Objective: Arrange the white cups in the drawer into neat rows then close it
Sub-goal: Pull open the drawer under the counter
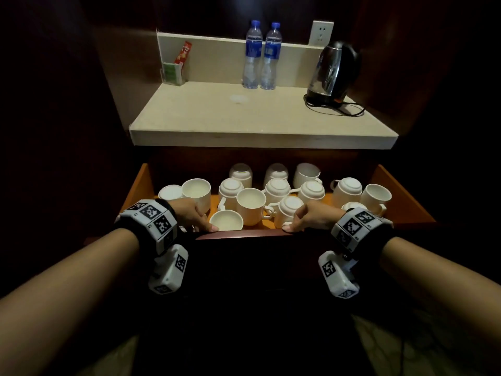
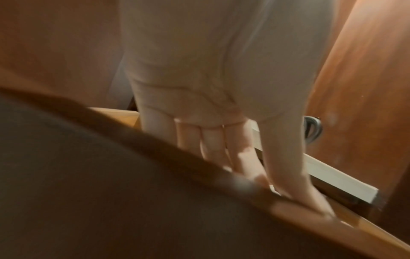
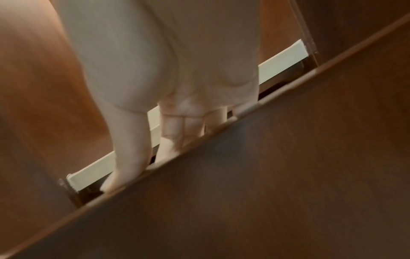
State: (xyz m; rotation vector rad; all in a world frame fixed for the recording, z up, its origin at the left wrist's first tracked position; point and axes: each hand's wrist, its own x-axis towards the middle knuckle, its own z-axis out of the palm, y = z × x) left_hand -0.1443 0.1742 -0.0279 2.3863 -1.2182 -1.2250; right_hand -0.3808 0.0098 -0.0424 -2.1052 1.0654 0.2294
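Dim room, dark wood walls (image 1: 54,104) on both sides. Pale stone counter (image 1: 260,120) at 12 o'clock, lit from above, with low backsplash. Wall socket (image 1: 321,33) at 1 o'clock above it. On counter: two water bottles (image 1: 261,55) at back centre, black kettle (image 1: 334,69) with cord at 2 o'clock, clear holder with packets (image 1: 173,70) at 10 o'clock. Pale floor (image 1: 113,359) patches at 7 and 5 o'clock.

Head view down over drawer (image 1: 401,194), wrist views close, sharing its front edge
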